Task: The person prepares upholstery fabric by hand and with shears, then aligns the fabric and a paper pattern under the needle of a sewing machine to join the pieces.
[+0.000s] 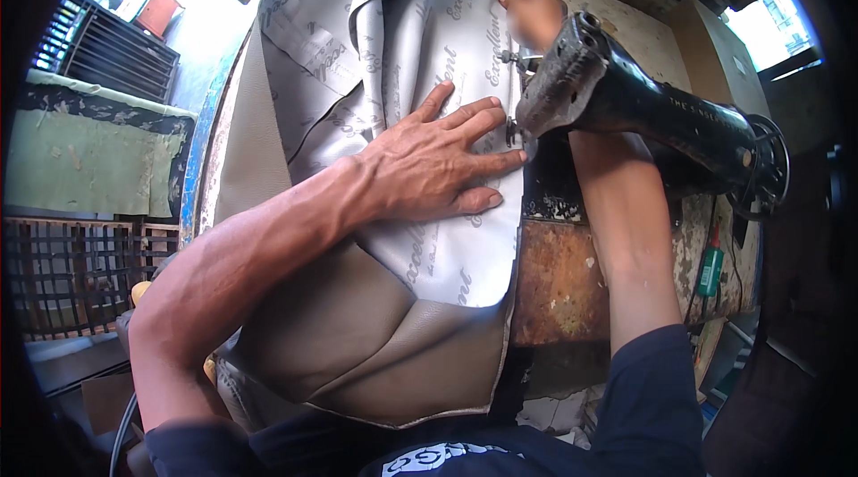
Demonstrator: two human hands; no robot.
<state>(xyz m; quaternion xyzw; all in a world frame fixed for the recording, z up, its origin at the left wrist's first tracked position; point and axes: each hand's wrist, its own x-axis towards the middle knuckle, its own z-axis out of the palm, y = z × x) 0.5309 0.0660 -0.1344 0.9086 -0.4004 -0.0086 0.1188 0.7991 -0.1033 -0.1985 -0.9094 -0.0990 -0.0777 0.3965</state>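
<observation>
A black sewing machine (pixel 643 92) stands at the right, its needle end over the edge of a large sheet of synthetic leather (pixel 447 244). The sheet's pale printed backing faces up, while its brown grained side shows where it folds over near me. My left hand (pixel 438 155) lies flat on the backing with fingers spread, the fingertips close to the presser foot (pixel 512 131). Passing behind the machine head, my right arm reaches to the far side. There my right hand (pixel 538 16) is closed at the sheet's far right edge; its fingers are partly blurred.
The worn worktable (pixel 559 280) has a rusty front part. A green bottle (pixel 710 271) with a red tip lies at its right, below the machine's handwheel (pixel 764 164). A cardboard piece (pixel 706 48) stands at the back right. Dark slatted racks (pixel 107 52) are at the left.
</observation>
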